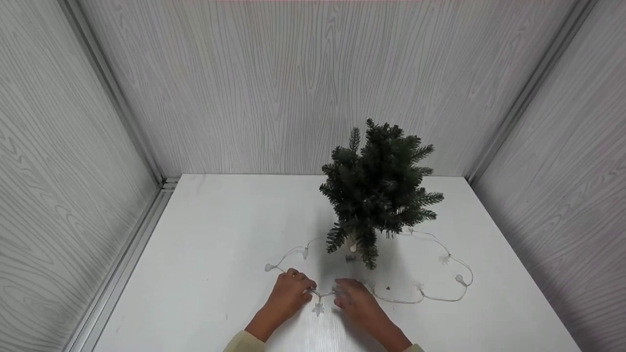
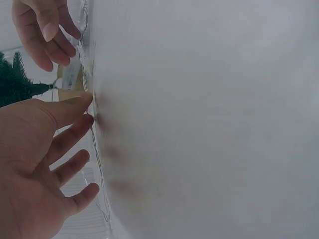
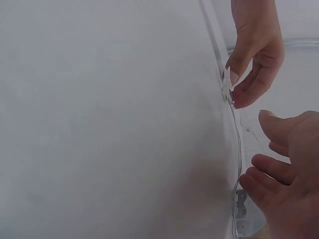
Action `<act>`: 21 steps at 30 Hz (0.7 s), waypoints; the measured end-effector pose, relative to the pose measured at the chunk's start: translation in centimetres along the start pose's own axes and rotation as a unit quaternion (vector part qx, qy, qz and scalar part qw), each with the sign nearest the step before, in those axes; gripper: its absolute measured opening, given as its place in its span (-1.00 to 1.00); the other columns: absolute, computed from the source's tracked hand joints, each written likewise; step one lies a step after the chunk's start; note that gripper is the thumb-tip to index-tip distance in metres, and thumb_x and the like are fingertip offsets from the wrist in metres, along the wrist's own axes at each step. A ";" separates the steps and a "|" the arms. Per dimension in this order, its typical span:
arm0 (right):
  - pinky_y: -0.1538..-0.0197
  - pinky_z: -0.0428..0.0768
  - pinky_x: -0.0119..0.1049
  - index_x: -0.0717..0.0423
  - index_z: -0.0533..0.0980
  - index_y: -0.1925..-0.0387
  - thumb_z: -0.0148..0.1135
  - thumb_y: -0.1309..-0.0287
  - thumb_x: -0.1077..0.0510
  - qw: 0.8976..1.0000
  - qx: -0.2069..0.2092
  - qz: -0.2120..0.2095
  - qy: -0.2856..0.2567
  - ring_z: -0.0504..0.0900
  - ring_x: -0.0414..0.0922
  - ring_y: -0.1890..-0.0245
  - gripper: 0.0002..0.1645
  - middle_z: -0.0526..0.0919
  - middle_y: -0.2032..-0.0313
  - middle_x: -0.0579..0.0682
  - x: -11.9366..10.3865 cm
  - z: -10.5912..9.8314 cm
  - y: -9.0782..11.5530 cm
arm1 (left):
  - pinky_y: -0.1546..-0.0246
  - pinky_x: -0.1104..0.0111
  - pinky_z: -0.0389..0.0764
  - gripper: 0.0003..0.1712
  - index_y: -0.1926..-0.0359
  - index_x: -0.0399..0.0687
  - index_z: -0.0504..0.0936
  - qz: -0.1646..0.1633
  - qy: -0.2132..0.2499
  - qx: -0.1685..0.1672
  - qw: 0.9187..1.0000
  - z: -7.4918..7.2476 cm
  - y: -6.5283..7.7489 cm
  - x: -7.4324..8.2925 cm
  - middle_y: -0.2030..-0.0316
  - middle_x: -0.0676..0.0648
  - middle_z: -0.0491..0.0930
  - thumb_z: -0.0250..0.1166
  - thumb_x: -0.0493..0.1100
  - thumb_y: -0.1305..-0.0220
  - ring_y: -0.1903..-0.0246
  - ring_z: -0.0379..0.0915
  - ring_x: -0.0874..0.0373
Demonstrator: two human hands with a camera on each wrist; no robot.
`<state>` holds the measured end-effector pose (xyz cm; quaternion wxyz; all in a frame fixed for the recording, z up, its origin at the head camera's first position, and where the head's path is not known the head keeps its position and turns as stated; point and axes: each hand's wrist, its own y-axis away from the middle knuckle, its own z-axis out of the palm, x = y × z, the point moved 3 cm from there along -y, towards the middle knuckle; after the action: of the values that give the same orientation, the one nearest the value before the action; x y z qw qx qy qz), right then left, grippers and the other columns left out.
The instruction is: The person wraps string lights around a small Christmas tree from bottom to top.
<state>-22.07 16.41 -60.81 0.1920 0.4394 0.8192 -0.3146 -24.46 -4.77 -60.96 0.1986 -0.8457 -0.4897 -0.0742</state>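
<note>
A string of clear fairy lights [image 1: 445, 300] lies in a loose loop on the white table, with small bulbs and star-shaped pieces along its wire. My left hand [image 1: 289, 292] pinches the wire between thumb and forefinger, left of a clear star [image 1: 318, 308]; its other fingers are spread in the left wrist view. My right hand [image 1: 359, 305] is across the star from it. In the right wrist view the right hand [image 3: 289, 169] has thumb and fingers apart, its fingertips beside the wire [image 3: 239, 144]; whether they touch it I cannot tell.
A small dark green artificial tree [image 1: 381, 181] stands behind the hands, right of centre, hiding part of the light string. Below its branches is a small grey object [image 1: 350, 258]. Wood-grain panels [image 1: 274, 88] enclose the white table [image 1: 215, 220] at the back and sides.
</note>
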 end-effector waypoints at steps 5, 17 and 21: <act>-0.08 0.59 -0.11 0.30 0.51 -0.20 0.30 -0.33 0.19 1.000 -0.022 0.008 0.008 0.60 0.05 -0.02 -0.53 0.66 0.00 0.10 -0.3 0.4 -0.1 | 0.21 0.18 0.52 -0.92 0.37 0.17 0.82 0.037 -0.007 0.044 0.998 -0.2 0.1 0.3 0.42 0.17 0.69 0.50 -0.16 -0.13 0.25 0.48 0.15; 0.17 0.57 -0.30 0.05 0.68 0.14 0.26 -0.38 0.04 0.998 -0.055 0.042 0.010 0.57 -0.24 0.28 -0.80 0.66 0.30 -0.14 -1.7 0.5 -0.9 | 0.28 0.37 0.51 -0.95 0.33 0.15 0.78 0.052 0.013 0.008 0.999 -1.5 -0.4 2.1 0.40 0.19 0.68 0.45 -0.16 -0.23 0.31 0.46 0.25; 0.30 0.52 -0.40 -0.10 0.69 0.31 0.28 -0.37 0.04 0.998 -0.036 0.049 0.027 0.46 -0.38 0.42 -0.87 0.58 0.41 -0.25 -2.1 -0.2 -0.8 | 0.23 0.32 0.54 -0.95 0.34 0.14 0.77 0.050 0.049 -0.003 0.998 -2.1 -0.5 2.3 0.41 0.22 0.69 0.42 -0.13 -0.27 0.35 0.46 0.29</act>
<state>-21.56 14.96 -59.14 0.2009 0.4802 0.8123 -0.2630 -23.59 -3.55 -58.19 0.2228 -0.8652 -0.4363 -0.1070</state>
